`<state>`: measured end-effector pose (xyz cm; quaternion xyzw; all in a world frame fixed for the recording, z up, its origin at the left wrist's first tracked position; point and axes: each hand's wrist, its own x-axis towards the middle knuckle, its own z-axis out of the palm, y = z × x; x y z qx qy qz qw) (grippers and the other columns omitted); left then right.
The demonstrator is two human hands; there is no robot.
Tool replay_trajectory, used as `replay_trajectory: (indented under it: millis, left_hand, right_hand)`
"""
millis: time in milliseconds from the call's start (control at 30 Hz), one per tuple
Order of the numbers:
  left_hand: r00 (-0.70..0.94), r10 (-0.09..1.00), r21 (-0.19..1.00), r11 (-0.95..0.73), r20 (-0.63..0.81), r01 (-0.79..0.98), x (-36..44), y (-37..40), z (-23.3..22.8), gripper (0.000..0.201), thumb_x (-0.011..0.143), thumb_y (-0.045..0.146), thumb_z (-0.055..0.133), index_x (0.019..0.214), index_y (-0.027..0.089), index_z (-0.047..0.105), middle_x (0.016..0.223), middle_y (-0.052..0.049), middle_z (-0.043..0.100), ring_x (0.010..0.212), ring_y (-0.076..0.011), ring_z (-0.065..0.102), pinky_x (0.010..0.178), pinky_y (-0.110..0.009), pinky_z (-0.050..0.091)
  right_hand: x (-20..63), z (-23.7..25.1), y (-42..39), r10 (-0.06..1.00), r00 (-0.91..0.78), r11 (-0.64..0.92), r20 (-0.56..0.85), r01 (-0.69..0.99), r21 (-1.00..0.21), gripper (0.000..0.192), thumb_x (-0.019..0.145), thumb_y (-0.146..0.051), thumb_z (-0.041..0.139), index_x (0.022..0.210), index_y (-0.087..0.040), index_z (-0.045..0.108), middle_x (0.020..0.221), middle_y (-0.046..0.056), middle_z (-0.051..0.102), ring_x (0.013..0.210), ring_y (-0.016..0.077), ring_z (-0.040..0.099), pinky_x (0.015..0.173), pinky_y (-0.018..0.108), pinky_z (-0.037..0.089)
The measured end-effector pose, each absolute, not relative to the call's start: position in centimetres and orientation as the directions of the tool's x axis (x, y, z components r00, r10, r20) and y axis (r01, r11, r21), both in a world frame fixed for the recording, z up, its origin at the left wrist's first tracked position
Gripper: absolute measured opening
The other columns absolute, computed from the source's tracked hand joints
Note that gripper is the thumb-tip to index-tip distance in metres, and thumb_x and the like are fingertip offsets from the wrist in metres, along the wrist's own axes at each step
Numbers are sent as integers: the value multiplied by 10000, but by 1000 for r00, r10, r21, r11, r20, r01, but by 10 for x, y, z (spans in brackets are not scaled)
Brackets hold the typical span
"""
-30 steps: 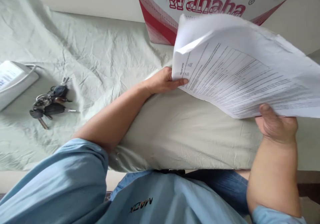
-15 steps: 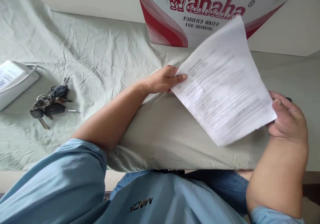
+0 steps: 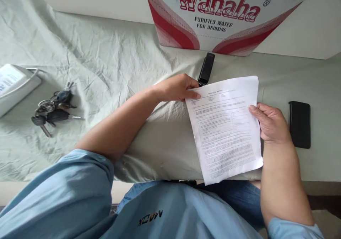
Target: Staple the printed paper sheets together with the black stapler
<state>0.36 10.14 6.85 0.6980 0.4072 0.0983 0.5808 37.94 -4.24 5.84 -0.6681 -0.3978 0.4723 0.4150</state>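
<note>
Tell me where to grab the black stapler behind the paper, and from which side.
Grip the stapler across its long narrow sides near the far end, coming from above. It lies flat on the cloth, its near end tucked by the left hand and the paper, so only the far part is free.

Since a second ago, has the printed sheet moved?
Yes. The printed sheet has come down from in front of the Wahaha box and now lies lower, near the pillow, with the left hand and right hand on its edges.
</note>
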Motion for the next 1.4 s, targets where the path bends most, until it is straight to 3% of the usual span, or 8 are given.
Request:
replay_trajectory:
  millis: [133, 467, 667, 933, 1100, 1267, 1400]
  left_hand:
    - [487, 800, 860, 68, -350, 506, 5, 104, 75, 90, 878, 193, 940, 901, 201, 853, 744, 9, 749, 649, -114, 546, 678, -313, 396]
    - [382, 878, 876, 82, -290, 475, 10, 104, 59, 16, 914, 176, 895, 914, 187, 883, 749, 11, 690, 711, -131, 517, 744, -349, 418]
    - [485, 839, 867, -33, -247, 498, 6, 105, 56, 156, 848, 287, 975, 970, 208, 919, 773, 26, 747, 724, -139, 582, 755, -343, 450]
    - [471, 851, 830, -81, -231, 553, 7, 104, 56, 82, 897, 271, 884, 929, 201, 909, 771, 20, 751, 741, -147, 566, 762, -363, 417]
    - [492, 827, 821, -68, -271, 567, 8, 104, 60, 50, 906, 234, 878, 920, 193, 904, 729, 32, 700, 708, -138, 535, 767, -369, 412]
    - [516, 817, 838, -79, -256, 540, 7, 104, 62, 65, 928, 247, 872, 891, 197, 891, 717, 31, 687, 706, -140, 526, 759, -367, 409]
    - [421, 861, 835, 8, -285, 550, 13, 100, 64, 58, 963, 207, 846, 913, 198, 873, 761, 28, 735, 714, -136, 549, 755, -356, 420]
  right_hand:
    - [379, 61, -42, 898, 263, -394, -353, 123, -911, 739, 593, -875, 1222, 760, -259, 849, 738, 11, 809, 627, 174, 664, 601, 337, 588]
    - [384, 53, -41, 906, 236, -403, -350, 235, -885, 758, 585, -949, 1187, 730, -274, 875, 767, 24, 796, 713, 185, 641, 655, 361, 560]
    - [393, 49, -40, 922, 207, -378, -328, 287, -880, 753, 637, -992, 1140, 694, -311, 822, 744, 29, 773, 669, 205, 618, 597, 391, 544]
    - [397, 45, -44, 945, 187, -318, -267, 348, -882, 694, 780, -957, 1088, 740, -327, 802, 685, 13, 718, 645, 229, 627, 545, 401, 543]
    - [390, 39, -44, 929, 305, -298, -209, 282, -912, 623, 783, -887, 1114, 889, -320, 879, 795, 5, 804, 708, 216, 699, 645, 384, 631]
    - [381, 30, -42, 899, 432, -219, -74, 297, -929, 613, 740, -812, 1153, 935, -300, 877, 806, -3, 811, 714, 199, 676, 630, 353, 579]
    - [377, 25, -40, 893, 450, -191, -24, 331, -924, 568, 784, -767, 1125, 913, -293, 840, 803, 1, 804, 699, 197, 667, 618, 357, 565]
